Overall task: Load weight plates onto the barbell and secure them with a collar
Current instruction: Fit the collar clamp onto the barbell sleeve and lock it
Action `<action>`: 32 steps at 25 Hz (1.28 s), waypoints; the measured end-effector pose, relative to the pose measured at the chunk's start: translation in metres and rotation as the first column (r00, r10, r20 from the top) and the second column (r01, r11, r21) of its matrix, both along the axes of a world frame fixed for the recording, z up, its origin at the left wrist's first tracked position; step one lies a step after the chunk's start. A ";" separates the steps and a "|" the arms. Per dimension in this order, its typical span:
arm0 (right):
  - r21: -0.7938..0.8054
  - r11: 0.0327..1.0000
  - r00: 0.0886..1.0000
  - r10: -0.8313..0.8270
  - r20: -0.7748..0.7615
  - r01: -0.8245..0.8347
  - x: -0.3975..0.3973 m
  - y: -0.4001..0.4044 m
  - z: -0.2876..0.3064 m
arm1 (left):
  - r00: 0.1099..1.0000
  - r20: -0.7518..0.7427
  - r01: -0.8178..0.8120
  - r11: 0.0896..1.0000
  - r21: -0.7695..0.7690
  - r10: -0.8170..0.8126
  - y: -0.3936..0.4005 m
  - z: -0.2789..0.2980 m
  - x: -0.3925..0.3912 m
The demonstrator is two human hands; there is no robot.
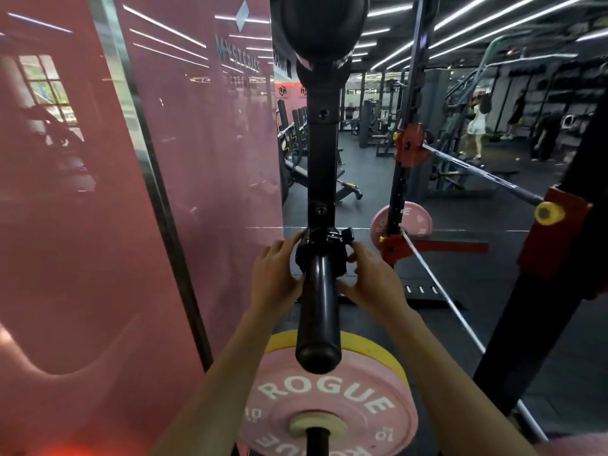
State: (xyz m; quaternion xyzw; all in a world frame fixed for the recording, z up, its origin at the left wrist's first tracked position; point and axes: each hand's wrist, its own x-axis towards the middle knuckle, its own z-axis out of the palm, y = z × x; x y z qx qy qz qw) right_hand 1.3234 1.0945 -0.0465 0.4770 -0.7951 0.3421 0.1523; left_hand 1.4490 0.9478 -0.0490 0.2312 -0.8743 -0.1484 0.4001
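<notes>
A black barbell sleeve [318, 311] points toward me, its rounded end close to the camera. A black clamp collar [324, 248] sits around the far part of the sleeve. My left hand [279, 268] grips the collar from the left. My right hand [371, 274] holds it from the right, fingers near its lever. No plate shows on the sleeve between the collar and me. Below the sleeve hangs a pink ROGUE plate [329, 399] with a yellow plate [371, 348] behind it, both on a black peg.
A black upright [322, 159] rises just behind the collar, with dark plates [319, 24] stored at its top. A pink glossy wall [98, 225] stands at the left. A second bar [477, 169] spans red rack hooks at the right, another pink plate [414, 218] nearby. People stand far back right.
</notes>
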 end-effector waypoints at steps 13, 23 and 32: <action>-0.111 0.991 0.996 0.079 0.031 -0.075 0.062 0.033 -0.004 | 0.994 -0.068 0.082 0.997 0.001 -0.082 0.038 -0.004 0.057; -0.068 0.996 0.996 -0.050 0.067 0.055 0.184 0.127 0.001 | 0.977 -0.084 0.194 0.981 -0.024 -0.195 0.113 -0.011 0.155; -0.085 0.992 0.995 -0.095 0.013 0.096 0.260 0.254 0.005 | 0.978 -0.093 0.185 0.982 -0.040 -0.188 0.236 -0.004 0.228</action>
